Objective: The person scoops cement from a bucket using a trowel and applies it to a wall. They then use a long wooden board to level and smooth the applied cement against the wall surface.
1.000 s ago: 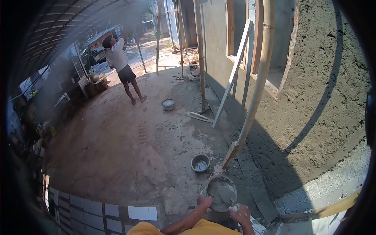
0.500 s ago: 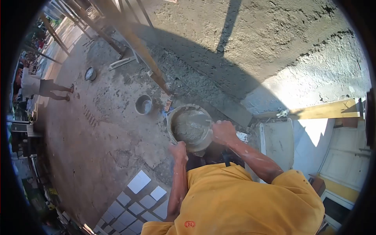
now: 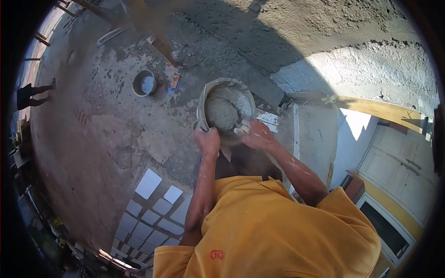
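Observation:
A round bucket (image 3: pixel 202 104) holds wet grey mortar (image 3: pixel 221 112) and hangs or rests in front of my body. My left hand (image 3: pixel 207 140) is closed on its near left rim. At the near right side of the bucket, my right hand (image 3: pixel 256 134) is closed round a small pale handle (image 3: pixel 242 129); the tool's far end is hidden, perhaps in the mortar. Both forearms carry grey splashes.
A smaller bucket (image 3: pixel 144 83) stands on the floor at the left, near a wooden post (image 3: pixel 163 50). White tiles (image 3: pixel 148 183) lie at the lower left. A rough plastered wall (image 3: pixel 324 23) is ahead. Another person's legs (image 3: pixel 39 96) show far left.
The view has shifted, and the bucket appears higher and tipped differently. My right hand has moved down and left relative to the rim, with the tool blade no longer visible across the mortar.

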`<state>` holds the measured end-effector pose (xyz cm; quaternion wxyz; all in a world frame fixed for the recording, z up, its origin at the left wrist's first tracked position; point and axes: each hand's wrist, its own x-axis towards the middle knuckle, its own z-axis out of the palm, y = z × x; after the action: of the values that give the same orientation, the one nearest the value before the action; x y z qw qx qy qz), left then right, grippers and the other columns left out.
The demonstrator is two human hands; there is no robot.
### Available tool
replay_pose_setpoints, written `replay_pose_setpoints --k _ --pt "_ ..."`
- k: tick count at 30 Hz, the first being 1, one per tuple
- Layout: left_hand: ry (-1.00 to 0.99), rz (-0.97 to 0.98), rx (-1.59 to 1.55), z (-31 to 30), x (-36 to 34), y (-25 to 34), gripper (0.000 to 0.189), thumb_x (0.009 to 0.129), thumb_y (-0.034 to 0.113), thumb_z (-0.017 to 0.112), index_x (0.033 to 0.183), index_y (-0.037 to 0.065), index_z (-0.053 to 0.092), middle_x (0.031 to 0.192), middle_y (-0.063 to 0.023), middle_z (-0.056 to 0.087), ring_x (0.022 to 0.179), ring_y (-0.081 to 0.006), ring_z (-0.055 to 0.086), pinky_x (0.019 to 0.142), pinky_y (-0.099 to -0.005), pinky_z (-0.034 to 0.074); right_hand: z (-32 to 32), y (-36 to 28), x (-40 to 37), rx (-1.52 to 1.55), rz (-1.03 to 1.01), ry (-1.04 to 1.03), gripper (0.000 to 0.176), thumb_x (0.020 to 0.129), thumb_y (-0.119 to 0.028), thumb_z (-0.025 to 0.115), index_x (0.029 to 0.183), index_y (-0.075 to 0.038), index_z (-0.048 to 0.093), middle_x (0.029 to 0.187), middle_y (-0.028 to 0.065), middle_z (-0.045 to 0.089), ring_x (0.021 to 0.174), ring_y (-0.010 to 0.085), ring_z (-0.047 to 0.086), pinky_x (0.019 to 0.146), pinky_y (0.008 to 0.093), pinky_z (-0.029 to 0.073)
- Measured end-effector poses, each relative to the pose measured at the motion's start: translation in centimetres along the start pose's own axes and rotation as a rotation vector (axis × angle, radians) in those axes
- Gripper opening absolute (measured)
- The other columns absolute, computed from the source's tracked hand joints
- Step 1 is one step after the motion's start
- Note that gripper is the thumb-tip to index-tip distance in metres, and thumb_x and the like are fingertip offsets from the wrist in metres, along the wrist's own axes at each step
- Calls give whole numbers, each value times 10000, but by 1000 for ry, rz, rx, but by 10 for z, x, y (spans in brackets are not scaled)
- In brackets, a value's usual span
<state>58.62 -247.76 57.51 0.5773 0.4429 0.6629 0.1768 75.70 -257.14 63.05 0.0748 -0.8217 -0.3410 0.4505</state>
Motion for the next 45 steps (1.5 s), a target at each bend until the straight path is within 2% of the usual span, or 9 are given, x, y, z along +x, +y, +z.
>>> replay_pose_setpoints --k 10,18,27,28,31,34,35,39,45 --pt "37 -117 -229 -38 45 -27 459 797 -53 601 1251 -95 648 1022 -113 698 838 -182 637 745 -339 519 15 -35 29 272 12 -11 479 985 -445 657 1109 12 727 1089 294 747 1107 469 713 979 520 537" --pt "242 -311 -179 -52 93 -107 458 786 -73 611 1242 -100 630 1119 -142 701 932 -232 667 861 -350 528 -14 -14 164 -239 -97 383 458 979 -412 719 1125 15 642 885 315 739 890 494 740 811 596 581" --pt "503 -462 -306 -37 142 -219 360 770 -76 609 1128 -34 605 1096 -99 661 955 -220 650 900 -354 535 2 27 341 176 -557 -123 461 991 -436 709 1073 17 712 820 219 711 675 346 728 639 466 584" --pt "497 -432 -309 -35 147 -237 340 773 -68 606 1112 -32 613 1082 -95 664 942 -222 649 909 -362 533 -10 31 358 326 -258 -407 448 990 -435 731 1024 11 753 808 121 708 652 201 707 572 376 572" --pt "524 -363 -265 -13 163 -263 373 743 -39 612 1114 5 606 1038 -67 623 880 -216 632 759 -363 542 -26 86 452 506 -153 -643 420 1002 -408 740 1049 9 749 803 69 707 633 133 688 518 310 556" --pt "488 -447 -266 8 175 -272 376 750 -73 615 1123 -30 625 1070 -74 654 927 -206 630 856 -338 514 -87 151 555 447 81 -48 397 1013 -370 741 1089 19 735 762 55 695 551 126 629 504 306 549" --pt "464 -468 -267 12 177 -272 388 749 -89 616 1135 -48 632 1084 -79 670 947 -206 635 902 -331 503 -121 148 547 325 -32 201 414 1036 -385 715 1052 28 737 750 49 686 545 120 624 497 302 541" --pt "347 -414 -363 38 181 -293 354 760 -88 614 1113 -78 640 1067 -81 660 911 -194 624 831 -320 493 -203 83 388 136 -187 379 404 1041 -422 708 962 -27 742 726 34 669 624 131 662 570 336 553" --pt "307 -414 -178 97 177 -214 218 786 -71 633 999 -41 672 831 -13 625 652 -104 520 544 -321 388 -68 87 281 -702 -581 94 231 965 -254 686 1010 -33 738 831 201 732 768 359 745 713 478 580"
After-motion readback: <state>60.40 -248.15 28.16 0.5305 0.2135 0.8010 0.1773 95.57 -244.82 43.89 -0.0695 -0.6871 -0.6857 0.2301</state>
